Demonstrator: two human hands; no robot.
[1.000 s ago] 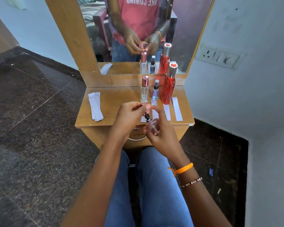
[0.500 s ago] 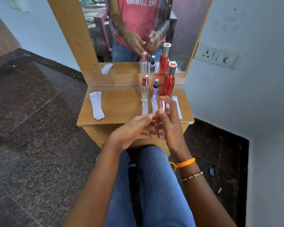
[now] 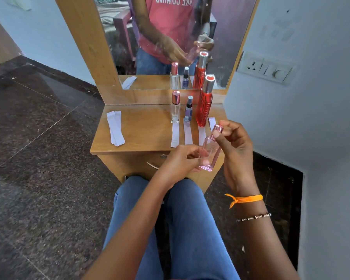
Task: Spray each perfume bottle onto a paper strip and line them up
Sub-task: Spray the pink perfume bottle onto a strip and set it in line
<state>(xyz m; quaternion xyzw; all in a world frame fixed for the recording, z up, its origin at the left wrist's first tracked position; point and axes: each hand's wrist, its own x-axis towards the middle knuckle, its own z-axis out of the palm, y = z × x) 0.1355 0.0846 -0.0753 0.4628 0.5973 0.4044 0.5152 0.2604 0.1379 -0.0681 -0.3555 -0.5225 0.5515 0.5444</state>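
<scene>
I hold a pale pink perfume bottle (image 3: 209, 152), tilted, above the front right corner of the wooden dressing table (image 3: 141, 134). My left hand (image 3: 182, 160) grips its lower body. My right hand (image 3: 236, 150) pinches its pink cap between thumb and forefinger. At the back of the table stand a clear bottle with a pink cap (image 3: 175, 109), a small purple bottle (image 3: 188, 110) and a tall red bottle (image 3: 205, 106). A white paper strip (image 3: 175, 136) lies in front of each; another strip (image 3: 212, 122) lies at the right with no bottle behind it.
A stack of spare paper strips (image 3: 115, 130) lies at the table's left edge. A mirror (image 3: 170, 37) rises behind the bottles. A wall with a switch plate (image 3: 265, 69) stands close on the right. My knees in jeans are under the table's front.
The pink bottle went from uncapped and low in front of the table to capped and raised. Both hands have carried it to the right.
</scene>
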